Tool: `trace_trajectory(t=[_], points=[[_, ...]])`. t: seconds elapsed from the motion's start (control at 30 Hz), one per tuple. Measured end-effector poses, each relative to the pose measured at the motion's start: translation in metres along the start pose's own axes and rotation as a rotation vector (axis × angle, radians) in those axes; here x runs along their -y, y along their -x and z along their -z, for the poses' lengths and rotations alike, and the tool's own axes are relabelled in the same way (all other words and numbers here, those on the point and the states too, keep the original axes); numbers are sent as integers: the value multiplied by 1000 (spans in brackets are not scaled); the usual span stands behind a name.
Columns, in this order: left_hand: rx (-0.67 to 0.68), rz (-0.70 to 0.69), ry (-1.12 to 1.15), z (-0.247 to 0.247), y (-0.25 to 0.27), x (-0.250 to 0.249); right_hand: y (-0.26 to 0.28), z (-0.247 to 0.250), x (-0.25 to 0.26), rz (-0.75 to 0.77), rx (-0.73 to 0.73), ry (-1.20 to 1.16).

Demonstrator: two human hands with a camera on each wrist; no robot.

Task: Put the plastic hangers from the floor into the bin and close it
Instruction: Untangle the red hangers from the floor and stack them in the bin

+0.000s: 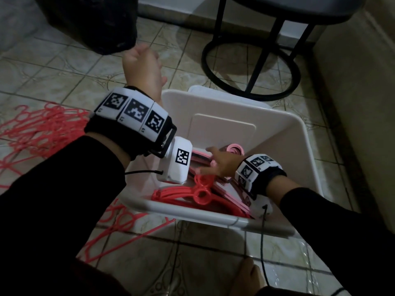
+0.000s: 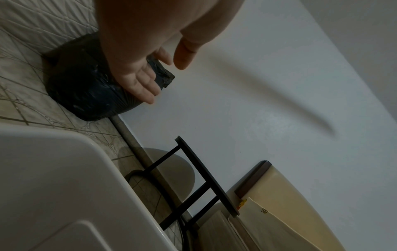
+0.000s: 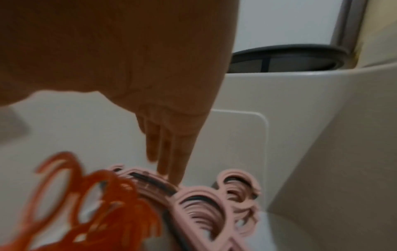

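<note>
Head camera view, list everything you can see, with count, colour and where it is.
Bin: one, white, open, on the floor at centre.
Hangers in the bin: a stack, coral red and pale pink, uncountable.
Hangers on the floor: a tangled pile, coral red, left of the bin; more by its near corner.
Bag: one, black, top left.
Stool: one, black frame, behind the bin.
Floor: beige patterned tiles.
Left hand: raised above the bin's left edge, holding nothing.
Right hand: inside the bin, fingers straight on the pink hangers.
</note>
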State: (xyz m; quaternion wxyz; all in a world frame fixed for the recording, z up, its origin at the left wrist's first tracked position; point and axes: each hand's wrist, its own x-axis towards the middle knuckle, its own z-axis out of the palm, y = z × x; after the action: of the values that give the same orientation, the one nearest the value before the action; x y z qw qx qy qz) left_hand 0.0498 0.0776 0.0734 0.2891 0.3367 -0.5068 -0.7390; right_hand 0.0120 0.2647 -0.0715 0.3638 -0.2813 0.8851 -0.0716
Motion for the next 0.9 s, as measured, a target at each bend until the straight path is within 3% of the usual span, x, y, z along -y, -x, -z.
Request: trace_trajectory(t=[0.1, 0.27, 0.43, 0.53, 0.73, 0.9], points=[[14, -14, -4, -2, 2, 0, -8, -18, 20, 84, -27, -49], [62, 3, -2, -7, 9, 4, -32, -41, 21, -44, 120, 88], [90, 13, -22, -7, 8, 3, -44, -38, 18, -24, 122, 198], [101, 8, 7, -5, 6, -5, -33, -25, 22, 29, 90, 132], [171, -105, 16, -5, 2, -43, -18, 34, 31, 34, -192, 92], [219, -219, -348, 32, -21, -85, -3, 96, 82, 123, -463, -58]])
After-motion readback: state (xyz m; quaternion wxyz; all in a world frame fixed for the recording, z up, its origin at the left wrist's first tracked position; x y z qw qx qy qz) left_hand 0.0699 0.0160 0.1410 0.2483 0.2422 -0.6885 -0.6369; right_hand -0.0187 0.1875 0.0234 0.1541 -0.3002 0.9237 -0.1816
